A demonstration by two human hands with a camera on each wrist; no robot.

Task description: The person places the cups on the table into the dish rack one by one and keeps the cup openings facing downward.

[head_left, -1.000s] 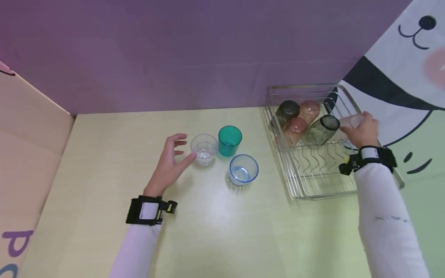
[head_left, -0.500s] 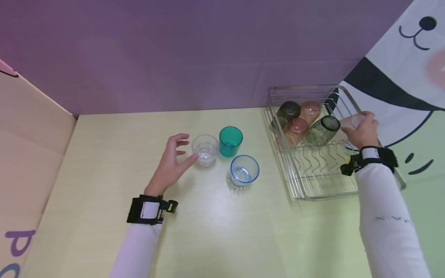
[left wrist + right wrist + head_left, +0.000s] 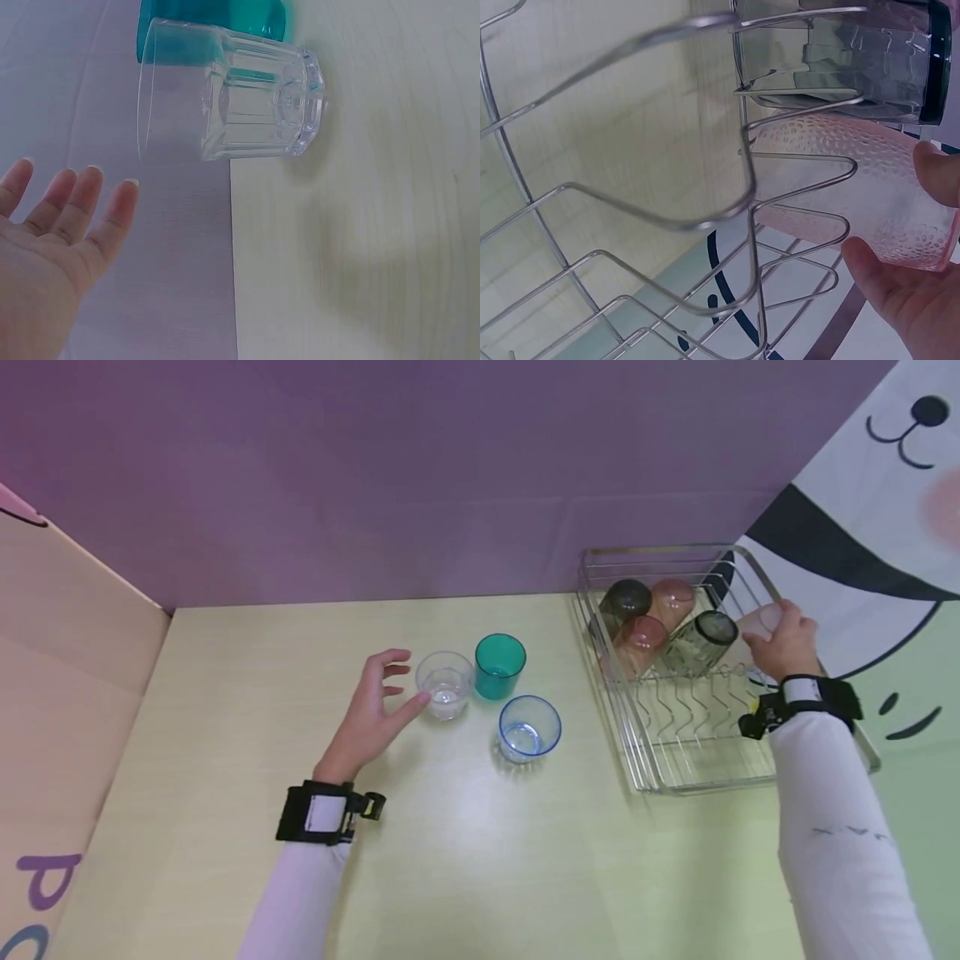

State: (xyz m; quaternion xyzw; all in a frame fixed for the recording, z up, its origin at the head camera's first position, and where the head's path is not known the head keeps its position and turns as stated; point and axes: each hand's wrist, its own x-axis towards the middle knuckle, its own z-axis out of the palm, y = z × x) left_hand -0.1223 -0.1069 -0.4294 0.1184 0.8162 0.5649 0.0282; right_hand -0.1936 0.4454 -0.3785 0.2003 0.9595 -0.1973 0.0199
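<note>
My right hand [image 3: 783, 643] grips a pale pink textured glass [image 3: 832, 187] inside the wire rack at the right. In the right wrist view, thumb and fingers lie on either side of this glass near its upper end. Beside it leans a grey-green ribbed glass [image 3: 701, 643]. On the table, my left hand [image 3: 367, 714] has its fingers spread loosely next to a clear faceted glass [image 3: 446, 685]. The left wrist view shows those fingers apart from the clear glass [image 3: 232, 90]; the left thumb is hidden there. A green glass [image 3: 500, 667] and a blue-rimmed glass [image 3: 529, 729] stand close by.
The metal wire rack [image 3: 637, 752] borders the right-hand wall. Its back part also holds a dark glass [image 3: 626, 602] and two reddish glasses, one in front [image 3: 641, 639]. A purple wall [image 3: 375, 485] rises behind the table [image 3: 465, 860].
The head view has shifted slightly. The right hand stays at the pink glass, which sits at a barely different tilt. The left hand and the table glasses keep their places.
</note>
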